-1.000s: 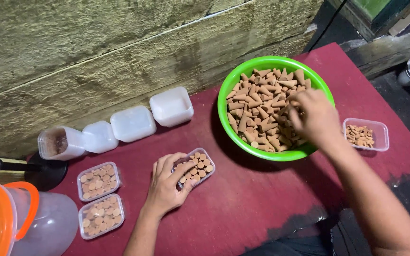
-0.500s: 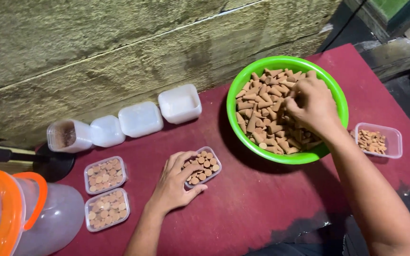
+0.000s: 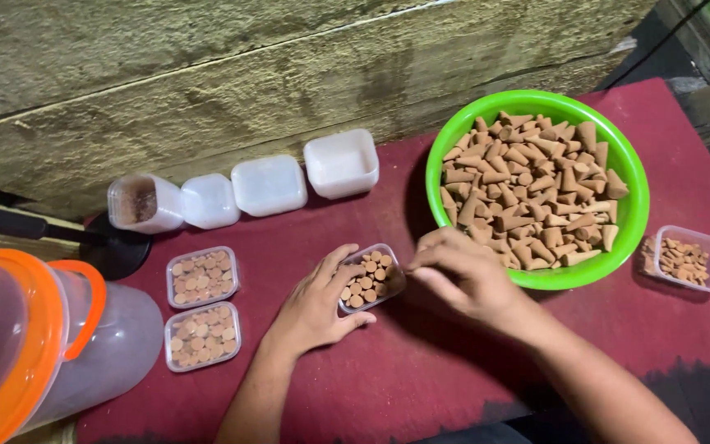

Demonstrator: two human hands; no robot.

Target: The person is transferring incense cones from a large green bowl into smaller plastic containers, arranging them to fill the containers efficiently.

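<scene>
Our left hand [image 3: 315,306] steadies the small clear box [image 3: 370,278] near the middle of the table [image 3: 421,370], fingers wrapped on its near side. Our right hand [image 3: 462,275] pinches just beside its right end; we cannot tell what it holds. The box's long axis runs diagonally toward the green bowl [image 3: 628,224]. The cones [image 3: 365,279] stand packed inside, flat bases up. A clumsy push could, we judge, topple them.
</scene>
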